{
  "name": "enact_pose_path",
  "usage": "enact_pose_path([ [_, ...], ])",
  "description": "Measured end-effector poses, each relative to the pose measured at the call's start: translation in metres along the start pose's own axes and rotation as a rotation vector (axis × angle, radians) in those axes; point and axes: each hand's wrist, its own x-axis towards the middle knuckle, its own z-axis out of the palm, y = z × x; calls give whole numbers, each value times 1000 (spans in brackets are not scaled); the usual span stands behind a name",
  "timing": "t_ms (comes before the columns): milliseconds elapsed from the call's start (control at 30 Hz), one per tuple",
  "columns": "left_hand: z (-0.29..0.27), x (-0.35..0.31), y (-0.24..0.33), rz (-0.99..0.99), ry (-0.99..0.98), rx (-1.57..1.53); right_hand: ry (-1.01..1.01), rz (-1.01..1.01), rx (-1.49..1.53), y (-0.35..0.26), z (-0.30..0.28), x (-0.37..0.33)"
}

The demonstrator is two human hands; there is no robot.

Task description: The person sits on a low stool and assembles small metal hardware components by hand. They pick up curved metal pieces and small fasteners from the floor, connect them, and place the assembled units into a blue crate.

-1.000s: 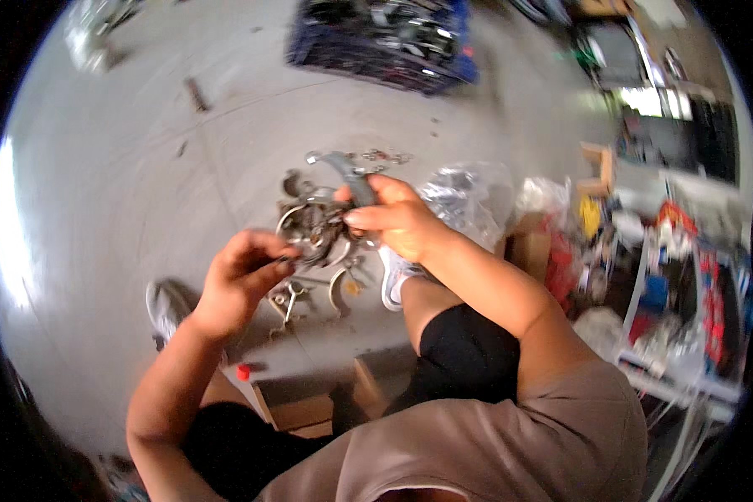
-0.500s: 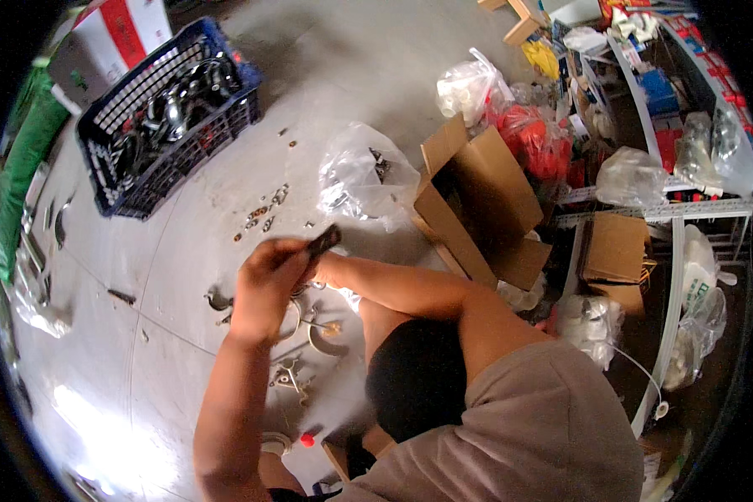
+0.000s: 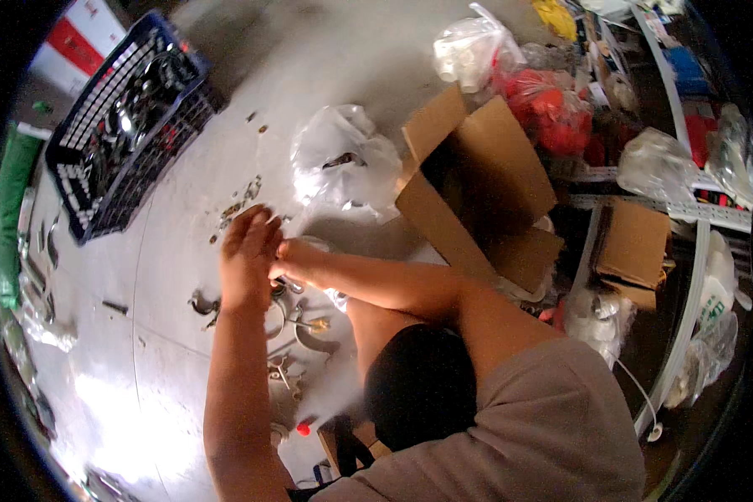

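Observation:
My left hand (image 3: 251, 249) is over the floor, fingers stretched out and slightly blurred, nothing visible in them. Close against it, my right hand (image 3: 299, 261) has its fingers curled around something small and shiny that I cannot make out. Beyond both hands lies a clear plastic bag (image 3: 335, 180) with a dark metal piece (image 3: 344, 159) in or on it. Small metal fittings (image 3: 238, 205) lie in a loose group on the floor past my left hand. Below my hands are curved metal clamp halves (image 3: 314, 336) and a dark C-shaped clamp (image 3: 201, 303).
A dark blue crate (image 3: 142, 188) full of metal parts stands at the far left. An open cardboard box (image 3: 443, 219) is right of the bag. Shelving (image 3: 686, 209) with bagged goods and a smaller cardboard box (image 3: 632, 247) lines the right. A red cap (image 3: 304, 430) lies near my leg.
The dark flat piece that was in my left hand no longer shows there. My left hand has moved slightly left and its fingers have straightened. The whole view has shifted a little.

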Motion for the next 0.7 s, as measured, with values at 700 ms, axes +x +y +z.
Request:
enact_pose_path([
  [700, -95, -111, -5, 25, 69, -338, -303, 70, 56, -36, 60, -37],
])
